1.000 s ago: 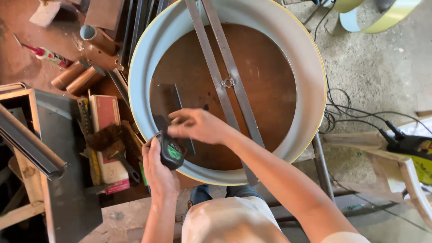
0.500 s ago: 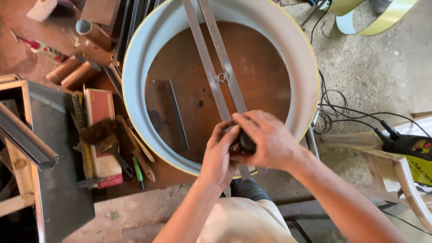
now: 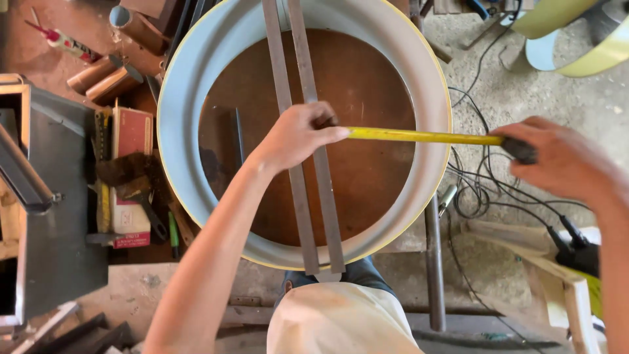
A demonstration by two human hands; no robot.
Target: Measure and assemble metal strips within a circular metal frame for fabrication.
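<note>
Tape measure (image 3: 422, 136) stretches from the metal bars (image 3: 308, 170) out past the drum rim (image 3: 440, 131); left hand (image 3: 296, 134) pinches its end, right hand (image 3: 557, 157) grips the case; the reading seems left.

Single head-worn view, straight down, close above the round drum (image 3: 196, 98) filling frame centre; floor (image 3: 557, 98) at right, cluttered desk at left.

dusty concrete floor (image 3: 576, 98) (daylit), cluttered workbench (image 3: 59, 262) left
</note>
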